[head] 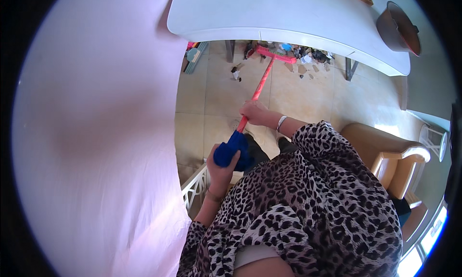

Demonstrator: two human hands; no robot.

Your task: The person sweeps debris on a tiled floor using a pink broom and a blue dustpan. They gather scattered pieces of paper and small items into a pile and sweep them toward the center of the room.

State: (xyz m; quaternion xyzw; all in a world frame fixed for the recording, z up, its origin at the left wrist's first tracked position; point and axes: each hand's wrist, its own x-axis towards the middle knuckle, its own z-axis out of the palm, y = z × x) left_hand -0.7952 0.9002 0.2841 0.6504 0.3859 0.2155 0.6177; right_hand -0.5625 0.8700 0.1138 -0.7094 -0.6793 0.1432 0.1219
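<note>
My right hand (254,113) grips the pink-red handle (262,83) of a broom partway along its length. The broom's pink head (276,55) rests on the tiled floor under the front edge of a white table, against a heap of mixed debris (317,56). A bunched blue cloth (232,152) is in my left hand (221,172). It covers the near end of the handle, so I cannot tell whether those fingers also touch the handle. A small white and dark scrap (235,74) lies on the floor left of the broom.
The white table (281,13) stands ahead on dark metal legs (350,69), with a brown bucket (399,30) at its right. Pale fabric (108,132) covers the left side. A tan chair (386,147) is at right, a white lattice frame (195,183) low on the left.
</note>
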